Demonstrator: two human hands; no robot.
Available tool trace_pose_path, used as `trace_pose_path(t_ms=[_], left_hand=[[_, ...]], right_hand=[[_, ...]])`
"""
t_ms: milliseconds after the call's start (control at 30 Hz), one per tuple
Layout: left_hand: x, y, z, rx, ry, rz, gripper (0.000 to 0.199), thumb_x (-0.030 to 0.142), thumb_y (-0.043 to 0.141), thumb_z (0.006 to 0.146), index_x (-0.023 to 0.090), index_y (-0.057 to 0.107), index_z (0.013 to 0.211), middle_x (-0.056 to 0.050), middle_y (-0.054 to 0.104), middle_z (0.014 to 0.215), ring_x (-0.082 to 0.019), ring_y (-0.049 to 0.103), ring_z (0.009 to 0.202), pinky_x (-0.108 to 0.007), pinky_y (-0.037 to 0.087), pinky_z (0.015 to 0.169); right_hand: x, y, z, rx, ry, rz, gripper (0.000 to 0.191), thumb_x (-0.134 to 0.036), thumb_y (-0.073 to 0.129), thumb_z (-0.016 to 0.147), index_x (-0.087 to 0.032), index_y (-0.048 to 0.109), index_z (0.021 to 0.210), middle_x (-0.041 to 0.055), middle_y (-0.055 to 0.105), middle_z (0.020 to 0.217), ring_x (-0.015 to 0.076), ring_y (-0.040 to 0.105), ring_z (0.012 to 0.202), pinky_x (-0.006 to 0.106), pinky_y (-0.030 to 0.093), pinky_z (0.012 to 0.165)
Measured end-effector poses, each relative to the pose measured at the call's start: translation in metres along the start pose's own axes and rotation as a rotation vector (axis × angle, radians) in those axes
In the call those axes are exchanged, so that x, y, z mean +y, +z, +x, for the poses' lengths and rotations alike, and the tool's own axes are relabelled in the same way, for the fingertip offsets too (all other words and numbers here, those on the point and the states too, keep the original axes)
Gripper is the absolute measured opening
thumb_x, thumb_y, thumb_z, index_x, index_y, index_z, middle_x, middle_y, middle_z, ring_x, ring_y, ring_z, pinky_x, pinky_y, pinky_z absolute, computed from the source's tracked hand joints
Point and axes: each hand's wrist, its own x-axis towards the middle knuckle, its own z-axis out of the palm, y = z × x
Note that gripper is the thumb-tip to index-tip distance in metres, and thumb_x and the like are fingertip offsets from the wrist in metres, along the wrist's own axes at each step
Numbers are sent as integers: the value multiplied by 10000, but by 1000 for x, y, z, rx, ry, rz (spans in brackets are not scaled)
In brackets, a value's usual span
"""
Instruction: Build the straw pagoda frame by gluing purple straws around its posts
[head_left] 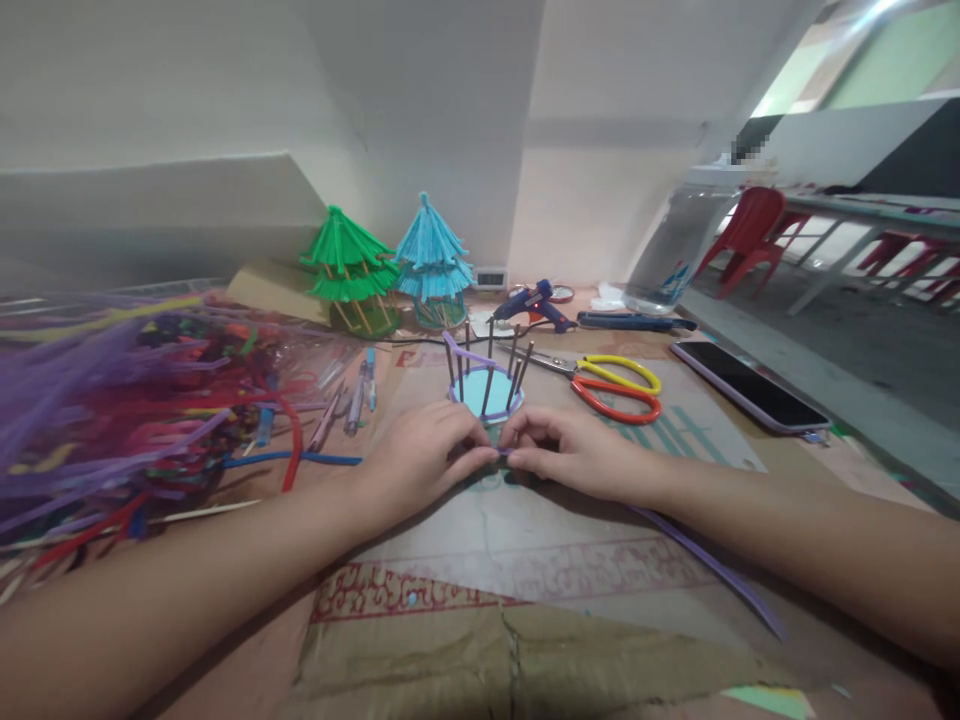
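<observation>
Both my hands meet low over the cardboard mat, thumbs and fingers pinched together. Between the fingertips of my left hand (442, 448) and my right hand (566, 450) shows a bit of purple pipe cleaner. A long purple pipe cleaner (709, 560) runs from under my right forearm toward the lower right. Just beyond my fingers stands a round light-blue base (480, 388), with several upright dark sticks around its edge and purple pipe cleaner around its rim. My fingers partly hide its front.
Left lies a heap of colourful pipe cleaners (150, 420), beside several pens (356, 400). Behind stand a green tiered model (349, 260) and a blue one (433, 255). A glue gun (536, 303), cutter knife (637, 321), scissors (611, 385) and phone (750, 385) lie at the back and right.
</observation>
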Motion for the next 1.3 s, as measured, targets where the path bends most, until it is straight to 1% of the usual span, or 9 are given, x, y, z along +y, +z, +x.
trace_pose_path(t_ms=[100,200,667,833,967,1067,1167,1233,1300], left_hand=[[1,2,-1,15,39,1,213,334,627,966,181,624,818,-8,655,760,-165,597,727,-273,402,654],[1,4,-2,39,71,-8,217,310,624,962,176,601,793,-5,645,743,-157,586,707,-268,402,648],[4,0,-1,6,29,-26,78,224,623,909,175,618,849,-13,653,768,-168,587,729,-272,410,651],[4,0,1,22,-27,-62,90,231,612,910,176,627,840,-12,650,763,-164,592,719,-264,411,636],[5,-2,0,56,-29,-107,132,261,584,948,184,623,848,-3,649,767,-153,598,718,-259,422,640],[5,0,-4,144,-29,-113,98,272,572,964,184,613,949,-3,640,808,-145,595,732,-261,446,670],[5,2,-7,204,-28,-94,94,241,581,954,180,592,1024,-11,633,858,-145,601,780,-267,464,712],[7,-3,-4,193,10,-70,55,218,572,956,179,594,987,-16,639,859,-148,602,799,-273,462,725],[9,-19,5,185,93,-15,69,203,561,959,182,604,910,-13,651,829,-153,598,790,-290,452,735]], right_hand=[[0,1,1,45,-1,-135,156,-339,613,892,-187,631,919,-28,610,653,124,528,594,246,389,569],[0,2,1,74,-4,-185,110,-290,594,888,-186,626,874,-39,585,628,113,495,560,237,364,536],[3,0,-1,113,-68,-267,77,-237,585,872,-180,633,896,-24,621,683,115,538,608,239,406,584],[5,-3,-1,154,-47,-300,103,-270,596,883,-177,638,881,-13,626,703,117,542,620,237,405,580],[1,-5,-6,215,-126,-354,111,-252,577,899,-172,654,902,-12,615,695,111,530,607,226,400,560],[-15,-16,-13,276,-253,-433,119,-253,574,923,-177,664,906,-11,611,688,104,521,588,219,392,539],[-36,-37,-14,339,-369,-559,125,-237,572,940,-189,687,930,-1,630,706,106,520,594,227,392,542],[-47,-53,-9,361,-439,-639,142,-233,570,947,-199,706,970,6,654,735,105,509,592,239,391,552],[-51,-66,0,341,-475,-694,152,-253,581,954,-200,719,992,5,657,733,106,508,597,248,386,562]])
